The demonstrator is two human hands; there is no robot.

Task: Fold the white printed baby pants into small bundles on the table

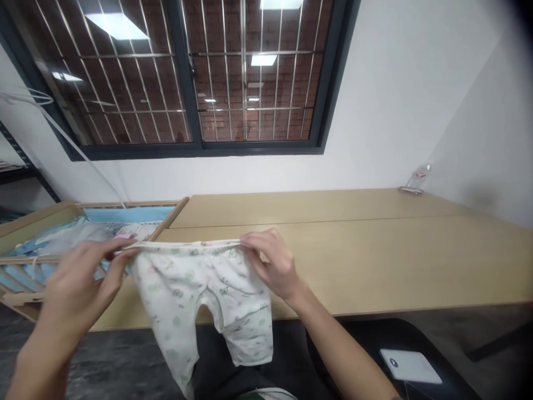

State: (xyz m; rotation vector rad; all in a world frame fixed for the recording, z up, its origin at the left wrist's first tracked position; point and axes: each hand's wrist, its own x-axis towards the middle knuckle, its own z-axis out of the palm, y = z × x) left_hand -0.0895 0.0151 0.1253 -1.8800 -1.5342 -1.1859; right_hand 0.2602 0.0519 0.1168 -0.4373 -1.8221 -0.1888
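A pair of small white baby trousers point(208, 300) with a faint green print hangs in the air in front of the wooden table point(375, 250). My left hand point(83, 283) pinches the left end of the waistband. My right hand point(272, 264) pinches the right end, and the waistband is stretched straight between them. The two legs dangle down past the table's front edge, over my lap.
A wooden crib point(37, 222) with blue bedding and clothes stands at the left, against the table. A white flat device point(410, 366) lies on a dark seat at the lower right. A small clear stand point(416, 180) sits at the table's far right. A barred window fills the wall behind.
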